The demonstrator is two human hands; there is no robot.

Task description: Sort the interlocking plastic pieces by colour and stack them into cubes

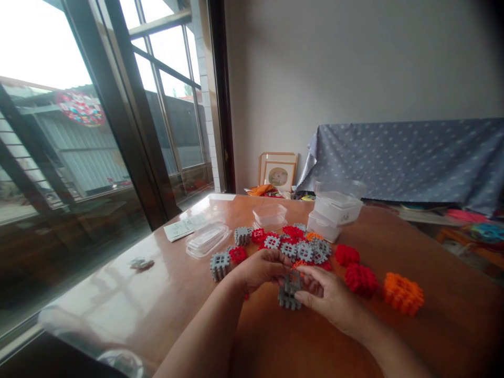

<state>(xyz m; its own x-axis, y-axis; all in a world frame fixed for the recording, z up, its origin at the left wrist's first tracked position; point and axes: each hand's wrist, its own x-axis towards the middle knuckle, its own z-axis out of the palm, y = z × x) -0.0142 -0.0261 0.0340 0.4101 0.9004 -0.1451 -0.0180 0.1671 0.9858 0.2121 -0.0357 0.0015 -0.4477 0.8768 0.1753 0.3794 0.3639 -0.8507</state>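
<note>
A small stack of grey toothed plastic building blocks [289,300] stands at the near side of the table, between my hands. My left hand [265,270] reaches over from the left, its fingers pinched at the top grey piece. From the right, my right hand [326,294] grips the same stack, with the thumb on its near side and the fingers curled behind. Just beyond lies a pile of loose grey and red window-like blocks [289,250]. Fingers partly hide the top of the stack.
Red stacks [361,279] and an orange stack [403,294] sit to the right. Grey stacks [219,265] stand on the left. Clear plastic tubs [336,210], a lid [208,240], papers [181,230] and a small clear packet [140,264] rest on the table [173,299].
</note>
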